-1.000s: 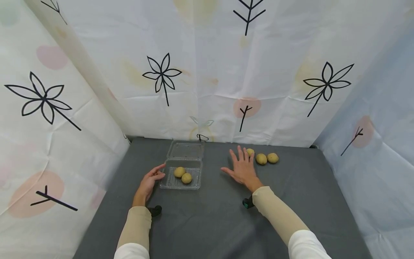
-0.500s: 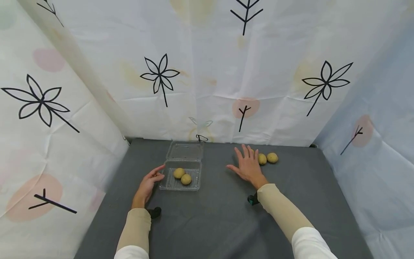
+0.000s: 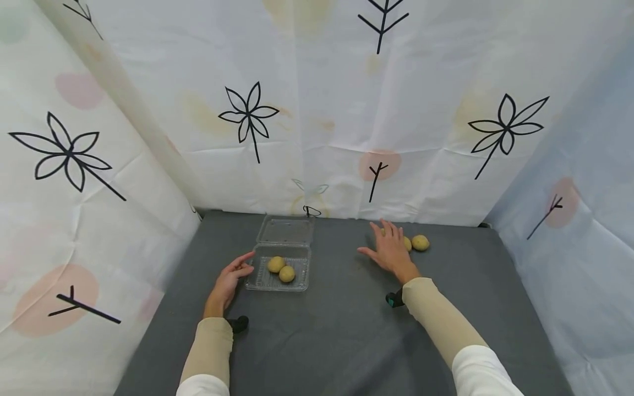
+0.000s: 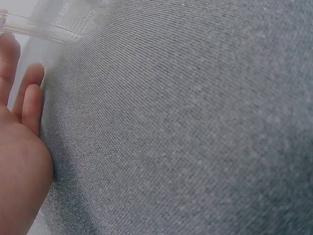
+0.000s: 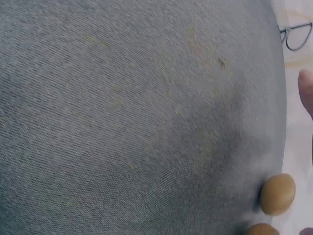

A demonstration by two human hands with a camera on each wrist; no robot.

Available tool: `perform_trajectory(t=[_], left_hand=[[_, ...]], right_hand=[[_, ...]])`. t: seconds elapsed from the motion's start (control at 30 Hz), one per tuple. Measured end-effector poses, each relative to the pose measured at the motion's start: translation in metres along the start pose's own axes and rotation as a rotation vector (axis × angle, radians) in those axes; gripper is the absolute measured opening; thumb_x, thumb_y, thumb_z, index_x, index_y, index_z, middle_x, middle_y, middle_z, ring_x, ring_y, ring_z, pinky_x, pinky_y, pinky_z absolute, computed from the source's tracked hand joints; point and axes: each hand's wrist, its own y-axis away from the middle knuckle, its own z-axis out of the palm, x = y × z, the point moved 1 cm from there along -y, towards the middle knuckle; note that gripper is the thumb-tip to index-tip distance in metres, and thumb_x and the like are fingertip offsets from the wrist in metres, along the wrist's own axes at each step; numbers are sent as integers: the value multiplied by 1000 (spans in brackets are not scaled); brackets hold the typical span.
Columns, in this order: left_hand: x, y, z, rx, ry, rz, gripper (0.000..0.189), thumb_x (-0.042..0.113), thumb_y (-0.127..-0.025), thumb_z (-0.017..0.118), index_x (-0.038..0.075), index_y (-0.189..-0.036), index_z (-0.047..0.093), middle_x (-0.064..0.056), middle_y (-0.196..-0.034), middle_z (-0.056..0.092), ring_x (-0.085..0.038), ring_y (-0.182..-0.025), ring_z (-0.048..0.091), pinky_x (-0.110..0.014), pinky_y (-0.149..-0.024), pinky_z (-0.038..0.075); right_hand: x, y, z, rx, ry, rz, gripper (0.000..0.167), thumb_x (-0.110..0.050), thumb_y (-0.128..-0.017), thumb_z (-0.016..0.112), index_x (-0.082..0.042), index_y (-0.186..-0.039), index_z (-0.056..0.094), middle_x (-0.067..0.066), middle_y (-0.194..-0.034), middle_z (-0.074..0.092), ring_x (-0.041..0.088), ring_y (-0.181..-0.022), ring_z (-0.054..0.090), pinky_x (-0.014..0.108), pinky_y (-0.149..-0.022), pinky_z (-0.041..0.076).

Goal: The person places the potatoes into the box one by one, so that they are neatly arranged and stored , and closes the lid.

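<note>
A clear plastic clamshell box (image 3: 303, 281), its lid (image 3: 285, 230) folded back, sits left of centre on the grey cloth. Two small potatoes, a rear one (image 3: 275, 264) and a front one (image 3: 287, 274), lie in its base. My left hand (image 3: 225, 286) rests at the box's left side, fingertips at the rim; the left wrist view shows its loosely bent fingers (image 4: 32, 105) beside the rim (image 4: 58, 35). Palm down, my right hand (image 3: 391, 252) hovers with spread fingers over the loose potatoes. One potato (image 3: 420, 242) shows fully; another (image 3: 408, 243) is partly hidden.
White patterned cloth (image 3: 327, 110) hangs behind the grey table (image 3: 317, 341) and along both sides. Small crumbs (image 5: 221, 62) dot the table cloth in the right wrist view. That view also shows a potato (image 5: 278, 194) near the table's far edge.
My right hand has moved slightly to the right, further over the loose potatoes, and its fingers have drawn a little closer together. My left hand and the box have stayed put.
</note>
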Motion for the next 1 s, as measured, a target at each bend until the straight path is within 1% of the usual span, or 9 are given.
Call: perform_trajectory(t=[0.1, 0.2, 0.3, 0.4, 0.47, 0.6, 0.8, 0.9, 1.0], left_hand=[[0, -1, 1, -5, 0, 0, 51, 20, -103, 61, 18, -153, 50, 11, -99, 54, -10, -108, 48, -43, -117, 25], [3, 0, 1, -20, 5, -10, 51, 18, -104, 59, 17, -154, 48, 10, -98, 54, -9, -108, 48, -45, -118, 23], [11, 4, 2, -37, 22, -27, 52, 15, -104, 58, 14, -155, 46, 8, -98, 54, -10, -108, 47, -48, -120, 21], [21, 9, 2, -48, 33, -39, 53, 12, -104, 59, 11, -155, 46, 5, -98, 54, -12, -107, 48, -49, -119, 21], [27, 12, 3, -52, 28, -43, 53, 11, -103, 59, 10, -154, 46, 4, -99, 54, -13, -107, 48, -48, -118, 23], [33, 16, 3, -50, 24, -50, 52, 12, -103, 59, 9, -153, 47, 3, -99, 54, -14, -108, 48, -46, -118, 24], [30, 13, 1, -46, 33, -50, 52, 12, -103, 59, 9, -153, 47, 4, -98, 55, -13, -108, 48, -47, -118, 23], [24, 10, 1, -34, 47, -45, 52, 12, -103, 59, 11, -153, 47, 6, -97, 54, -12, -108, 48, -48, -119, 21], [14, 6, 0, -27, 36, -35, 51, 15, -104, 59, 14, -154, 47, 9, -97, 54, -10, -109, 48, -49, -120, 21]], right_hand=[[6, 0, -1, -5, -37, 7, 86, -57, -96, 63, -7, -159, 33, 27, -162, 27, 48, -150, 27, 65, -121, 23], [11, 1, -1, 6, -81, 15, 83, -52, -96, 66, -5, -157, 35, 27, -161, 29, 49, -148, 28, 64, -119, 28], [16, 2, -2, 27, -119, 23, 82, -48, -95, 69, -4, -156, 37, 26, -159, 33, 49, -146, 31, 64, -116, 33], [19, 3, -2, 49, -136, 18, 80, -44, -94, 71, -2, -155, 39, 26, -157, 36, 49, -144, 34, 64, -114, 35], [21, 3, -2, 45, -151, 22, 79, -43, -94, 72, -2, -154, 39, 26, -156, 37, 49, -143, 34, 63, -115, 34], [27, 1, -2, 37, -157, 25, 77, -38, -94, 73, -1, -153, 40, 27, -153, 38, 49, -141, 36, 63, -114, 35], [30, -3, -8, 40, -179, 31, 72, -32, -94, 75, 1, -150, 44, 29, -147, 42, 50, -137, 40, 63, -111, 38], [32, -3, -9, 26, -187, 49, 70, -31, -95, 74, -1, -150, 44, 28, -147, 43, 49, -137, 41, 62, -111, 38], [35, -3, -9, 25, -186, 60, 69, -29, -95, 74, -1, -150, 45, 28, -147, 44, 48, -137, 43, 62, -112, 38]])
